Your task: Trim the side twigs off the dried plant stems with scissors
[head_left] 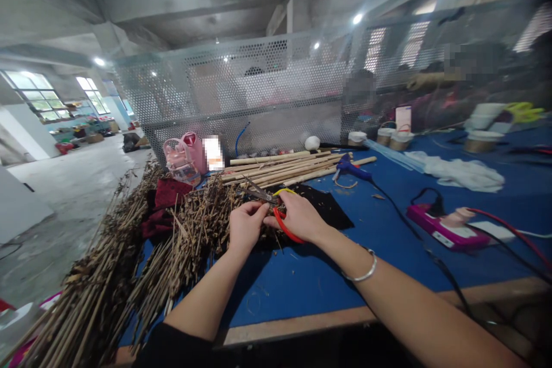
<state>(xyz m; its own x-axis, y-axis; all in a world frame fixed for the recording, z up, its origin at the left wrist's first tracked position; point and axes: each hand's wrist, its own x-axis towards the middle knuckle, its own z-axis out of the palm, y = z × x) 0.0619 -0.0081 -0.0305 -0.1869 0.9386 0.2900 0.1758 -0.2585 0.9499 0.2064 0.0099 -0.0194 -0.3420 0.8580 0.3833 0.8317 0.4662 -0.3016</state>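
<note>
My right hand (297,214) is closed round a pair of scissors (264,194) with red and yellow handle loops. Their blades point left, over the fingers of my left hand (246,223). That hand is closed in a pinch near the blades; whatever sits between its fingertips is too small to make out. Dried brown plant stems (207,215) with shrivelled leaves lie in a heap just left of my hands. Another bundle of dried stems (101,264) hangs along the table's left side. Behind my hands a black cloth (330,207) lies flat, dotted with small bits.
Pale wooden sticks (280,169) lie behind my hands, beside a blue glue gun (353,170) whose cord runs right. A magenta power strip (446,230) is on the blue table (310,293). A pink bag (192,152) stands before the perforated metal screen (241,92).
</note>
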